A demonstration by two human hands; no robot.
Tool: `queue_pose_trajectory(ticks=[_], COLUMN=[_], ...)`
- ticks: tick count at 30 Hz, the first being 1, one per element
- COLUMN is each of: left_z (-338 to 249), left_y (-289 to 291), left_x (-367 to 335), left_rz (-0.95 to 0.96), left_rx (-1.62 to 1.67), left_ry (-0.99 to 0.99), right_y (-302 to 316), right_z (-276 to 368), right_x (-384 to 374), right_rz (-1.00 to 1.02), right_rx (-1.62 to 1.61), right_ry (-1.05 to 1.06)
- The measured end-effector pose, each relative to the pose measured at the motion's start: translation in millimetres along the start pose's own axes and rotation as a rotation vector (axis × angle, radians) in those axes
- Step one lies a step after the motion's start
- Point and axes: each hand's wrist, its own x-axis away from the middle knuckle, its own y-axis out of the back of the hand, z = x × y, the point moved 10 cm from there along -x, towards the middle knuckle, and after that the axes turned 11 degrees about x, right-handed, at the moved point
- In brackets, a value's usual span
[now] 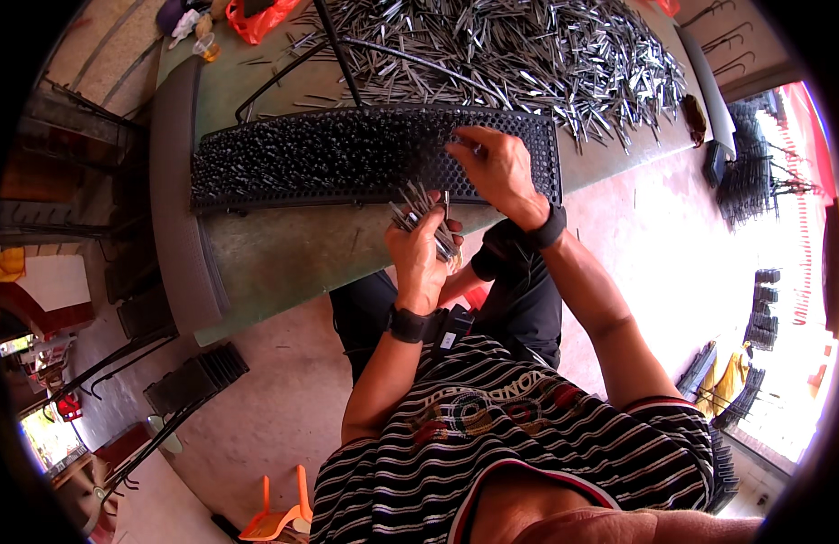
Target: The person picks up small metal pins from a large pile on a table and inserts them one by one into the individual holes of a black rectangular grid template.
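My left hand [418, 263] is closed around a bundle of thin metal strips [414, 205], which fan out above the fingers at the panel's near edge. Thumb and fingers of my right hand [503, 172] are pinched together over the right part of a long black perforated panel [545, 161]. Whatever is in that pinch is too small to make out. Many pale strip ends stick up from the holes across the panel's left and middle, while bare holes show toward its right end. Beyond the panel lies a large heap of loose metal strips [537, 59].
The panel lies on a greenish table [283, 263] with a grey curved sheet [176, 181] along its left edge. A thin black metal frame [338, 50] stands over the panel's far side. A red plastic bag [253, 20] and a cup [206, 45] sit far left. An orange chair [279, 521] is below.
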Motion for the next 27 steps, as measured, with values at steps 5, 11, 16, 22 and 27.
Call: queue_pose_trajectory(ticks=[5,11,16,22,27], left_z=[5,18,23,14,10], left_y=[-15,-23,-7,1,6], left_x=[1,3,-4,-9,-12], left_rz=[0.132,0.247,0.157,0.106,0.094], left_rx=[-0.051,-0.148,-0.116,-0.058,-0.029], left_ry=[0.035,0.124,0.154,0.077,0.051], right_y=[-42,-46,-14,0,-17], right_z=[-18,-21,-22,-5,-11], right_x=[18,15,1,-2,-3], right_rz=[0.451,0.496,0.117,-0.152,-0.164], right_rx=[-0.332,-0.512,-0.612,-0.373,-0.359], right_ry=[-0.182,-0.182,-0.269,-0.049,-0.025])
